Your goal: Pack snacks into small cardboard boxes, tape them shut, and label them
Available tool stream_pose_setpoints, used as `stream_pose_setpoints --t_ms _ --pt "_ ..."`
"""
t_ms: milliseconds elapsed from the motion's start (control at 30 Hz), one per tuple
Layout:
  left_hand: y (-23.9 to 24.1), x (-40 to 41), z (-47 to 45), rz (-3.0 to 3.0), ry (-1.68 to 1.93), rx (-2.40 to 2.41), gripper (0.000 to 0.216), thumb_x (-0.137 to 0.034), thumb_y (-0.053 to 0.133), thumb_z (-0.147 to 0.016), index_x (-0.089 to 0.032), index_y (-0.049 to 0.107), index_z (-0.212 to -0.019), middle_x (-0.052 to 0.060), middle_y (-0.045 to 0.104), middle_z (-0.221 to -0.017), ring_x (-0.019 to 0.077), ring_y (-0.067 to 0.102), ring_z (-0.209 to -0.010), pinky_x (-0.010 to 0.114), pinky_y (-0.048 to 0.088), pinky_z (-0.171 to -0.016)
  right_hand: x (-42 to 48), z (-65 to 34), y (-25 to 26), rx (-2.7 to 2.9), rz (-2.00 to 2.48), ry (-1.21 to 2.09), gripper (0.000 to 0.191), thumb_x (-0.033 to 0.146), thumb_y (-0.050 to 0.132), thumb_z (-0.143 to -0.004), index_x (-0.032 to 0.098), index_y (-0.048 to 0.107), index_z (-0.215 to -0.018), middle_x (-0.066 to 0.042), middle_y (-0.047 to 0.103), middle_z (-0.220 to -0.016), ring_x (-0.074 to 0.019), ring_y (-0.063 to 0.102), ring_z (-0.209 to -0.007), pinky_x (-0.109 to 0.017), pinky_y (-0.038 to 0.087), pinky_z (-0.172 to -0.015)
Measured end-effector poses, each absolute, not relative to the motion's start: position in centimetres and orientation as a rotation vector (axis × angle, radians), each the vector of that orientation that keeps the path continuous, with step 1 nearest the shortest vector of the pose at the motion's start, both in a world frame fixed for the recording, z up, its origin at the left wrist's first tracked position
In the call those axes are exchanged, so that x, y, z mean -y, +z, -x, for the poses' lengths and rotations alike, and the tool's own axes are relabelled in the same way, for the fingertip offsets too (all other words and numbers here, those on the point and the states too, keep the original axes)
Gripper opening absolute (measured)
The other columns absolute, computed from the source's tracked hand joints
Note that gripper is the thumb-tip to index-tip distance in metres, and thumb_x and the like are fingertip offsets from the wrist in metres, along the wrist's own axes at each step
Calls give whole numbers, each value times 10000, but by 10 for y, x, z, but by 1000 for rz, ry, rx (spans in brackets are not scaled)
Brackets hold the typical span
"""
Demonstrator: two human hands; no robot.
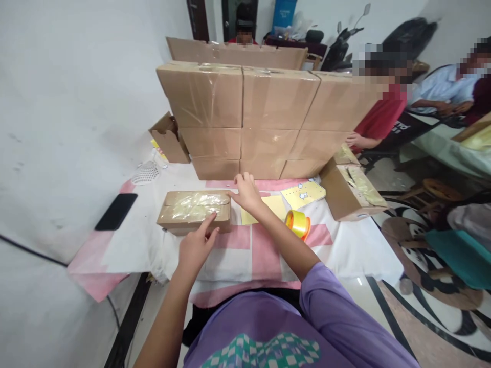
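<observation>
A small cardboard box (164, 214) with shiny clear tape across its top lies on the cloth-covered table in front of me. My left hand (195, 248) is at the box's front right, its index finger stretched onto the taped top and its thumb apart. At the right end of the box is my right hand (247, 195), with the thumb at the box's edge and the other fingers raised and slightly bent. Neither hand grips anything. Right of the box, partly behind my right forearm, lie a yellow sheet (275, 205) and a roll of yellow tape (295, 223).
Behind the box stands a wall of stacked cardboard boxes (268, 110). An open carton (172, 144) is at its left, another carton (341, 197) at its right. A black phone (116, 211) lies at the table's left. A person in red (387, 117) stands beside the stack.
</observation>
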State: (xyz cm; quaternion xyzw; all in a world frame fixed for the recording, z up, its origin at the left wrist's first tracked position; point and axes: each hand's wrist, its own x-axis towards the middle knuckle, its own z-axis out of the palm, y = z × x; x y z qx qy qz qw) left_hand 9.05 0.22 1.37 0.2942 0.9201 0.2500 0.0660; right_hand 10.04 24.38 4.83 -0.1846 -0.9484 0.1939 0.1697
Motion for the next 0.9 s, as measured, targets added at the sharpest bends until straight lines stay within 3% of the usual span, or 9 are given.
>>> stream_pose_setpoints --t_ms 100,200,367,567,900 --pt "11 0 -90 -884 827 -2742 553 -458 569 -962 -352 541 -1503 -7 728 -731 227 651 -652 269 310 -609 -304 -139 44 2607 702 570 118 192 642 -915 165 709 -1009 -123 683 -1081 -256 580 -997 -350 419 -882" --pt "9 2 -89 -904 875 -2699 569 -477 560 -955 -329 537 -1503 -14 700 -689 227 646 -645 274 333 -616 -380 -196 39 2559 854 614 167 101 586 -892 142 748 -896 -83 727 -890 -186 599 -805 -298 398 -779" --pt "3 1 -89 -880 933 -2651 603 -505 561 -943 -303 510 -1509 -25 693 -700 211 634 -624 278 378 -632 -464 -271 13 2542 1009 618 213 101 578 -867 72 785 -909 -82 739 -866 -108 541 -683 -285 387 -752" --pt "-2 -4 -91 -841 1008 -2642 664 -543 573 -915 -266 488 -1512 -14 713 -728 226 669 -661 294 434 -653 -481 -285 -33 2622 1055 612 211 95 692 -785 139 805 -957 -69 719 -926 -152 576 -758 -271 432 -744" --pt "-2 -5 -95 -803 1008 -2685 709 -599 565 -888 -257 495 -1505 -30 685 -678 205 651 -612 300 467 -632 -484 -284 -61 2693 968 559 177 154 638 -853 179 764 -974 -91 732 -1020 -217 638 -913 -276 483 -803"
